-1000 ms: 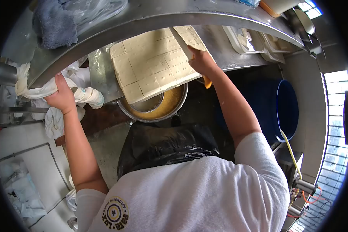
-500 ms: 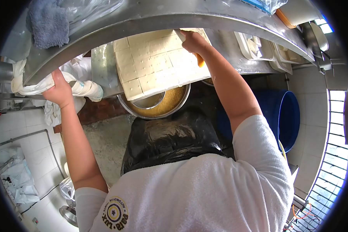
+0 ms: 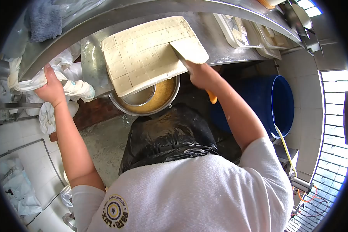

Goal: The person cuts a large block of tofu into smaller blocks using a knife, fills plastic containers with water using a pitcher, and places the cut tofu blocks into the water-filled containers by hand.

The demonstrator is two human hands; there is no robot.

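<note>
A pale slab that looks like tofu (image 3: 143, 50), marked with shallow dimples and cut lines into rectangles, lies on the steel counter. My right hand (image 3: 202, 76) is closed round a knife (image 3: 178, 55) with an orange handle end showing below the fist. Its blade points up and left over the slab's right part, along a cut line; how deep it sits I cannot tell. At the left, my left hand (image 3: 52, 90) grips a twisted white cloth (image 3: 31, 86) by the corner of the raised steel ledge. Most of its fingers are hidden under the cloth.
Below the slab's front edge stands a metal basin (image 3: 173, 103) of yellowish liquid with a smaller round vessel inside. White trays (image 3: 232, 36) sit at the back right. A blue barrel (image 3: 255, 104) stands at right. The steel ledge (image 3: 116, 18) overhangs the counter.
My right hand has drawn the knife from the slab's far edge toward me, to its near right part. The left hand stays at the cloth. The view has shifted slightly.
</note>
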